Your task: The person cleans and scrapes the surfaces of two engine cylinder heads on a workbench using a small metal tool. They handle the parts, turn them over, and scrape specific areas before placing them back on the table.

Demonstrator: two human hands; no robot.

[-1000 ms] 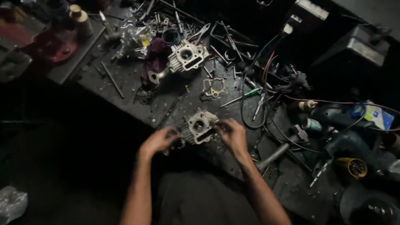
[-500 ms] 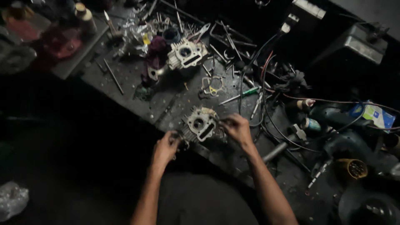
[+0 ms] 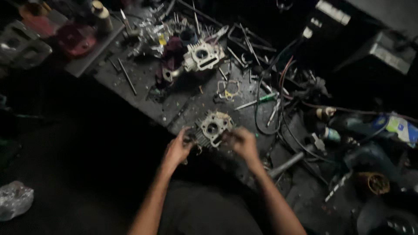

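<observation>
Left hand (image 3: 177, 151) grip closed on cylinder head (image 3: 213, 129) edge; right hand (image 3: 243, 142) grip clasps opposite side.

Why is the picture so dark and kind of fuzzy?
In the head view, only dim light falls on the middle of the workbench, so the finned metal engine part between the left hand and right hand shows up, while the edges sink into black; the whole frame is softly smeared, hands included, and nothing is crisp.
</observation>
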